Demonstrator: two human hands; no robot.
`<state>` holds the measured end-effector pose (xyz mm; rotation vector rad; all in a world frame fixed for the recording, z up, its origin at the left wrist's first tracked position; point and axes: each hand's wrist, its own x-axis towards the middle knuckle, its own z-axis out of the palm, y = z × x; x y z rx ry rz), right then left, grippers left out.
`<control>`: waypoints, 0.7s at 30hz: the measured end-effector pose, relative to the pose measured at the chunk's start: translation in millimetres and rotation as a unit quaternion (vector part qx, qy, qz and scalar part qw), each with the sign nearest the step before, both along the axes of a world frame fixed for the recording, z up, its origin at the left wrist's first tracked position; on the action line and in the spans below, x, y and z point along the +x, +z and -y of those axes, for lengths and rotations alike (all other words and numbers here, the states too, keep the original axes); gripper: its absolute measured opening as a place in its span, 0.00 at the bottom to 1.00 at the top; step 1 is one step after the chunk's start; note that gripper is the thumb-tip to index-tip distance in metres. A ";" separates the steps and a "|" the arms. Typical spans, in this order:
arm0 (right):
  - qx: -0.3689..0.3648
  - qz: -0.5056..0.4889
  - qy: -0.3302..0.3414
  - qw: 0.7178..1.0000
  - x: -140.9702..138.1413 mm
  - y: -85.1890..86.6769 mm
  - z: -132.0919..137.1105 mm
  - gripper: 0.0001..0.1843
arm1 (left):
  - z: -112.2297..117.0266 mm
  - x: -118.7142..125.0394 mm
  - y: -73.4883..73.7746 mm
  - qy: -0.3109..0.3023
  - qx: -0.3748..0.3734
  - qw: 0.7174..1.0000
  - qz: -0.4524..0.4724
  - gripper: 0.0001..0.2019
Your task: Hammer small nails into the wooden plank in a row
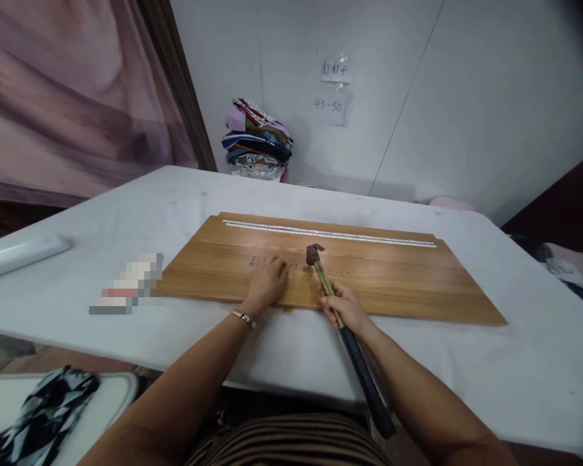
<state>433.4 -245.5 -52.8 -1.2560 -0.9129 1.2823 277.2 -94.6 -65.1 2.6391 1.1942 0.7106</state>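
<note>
Across the white table [126, 213] lies a wooden board [398, 285], above it a hammer [350, 338], likely head-heavy, best held by its dark grip [366, 375], right hand [347, 307] wrapped round its shaft [326, 279], left hand [268, 279] on the board, pinching or not I cannot tell.

we see a smooth, faintly glossy wood-grained board [398, 285], a hammer [354, 346] with dull brown metal head [312, 254] and matt black grip [368, 382], folded cloth [258, 139] and paper notes [331, 109].

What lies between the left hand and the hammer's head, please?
Between the left hand and the hammer's head, the head view shows wooden board with a few small dark dots, too small to identify.
</note>
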 end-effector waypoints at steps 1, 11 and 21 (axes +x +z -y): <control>-0.002 0.000 -0.001 1.000 0.1 -0.1 -0.1 0.15 | 0.1 0.0 0.0 0.001 -0.001 1.000 0.001 0.10; 0.004 -0.001 0.002 1.000 0.6 -2.1 -1.0 0.15 | 0.5 0.5 1.7 -0.003 0.009 1.000 -0.002 0.10; 0.011 -0.003 0.004 1.000 0.8 -5.7 -0.7 0.14 | -0.6 0.2 -1.6 -0.004 -0.004 1.000 0.004 0.10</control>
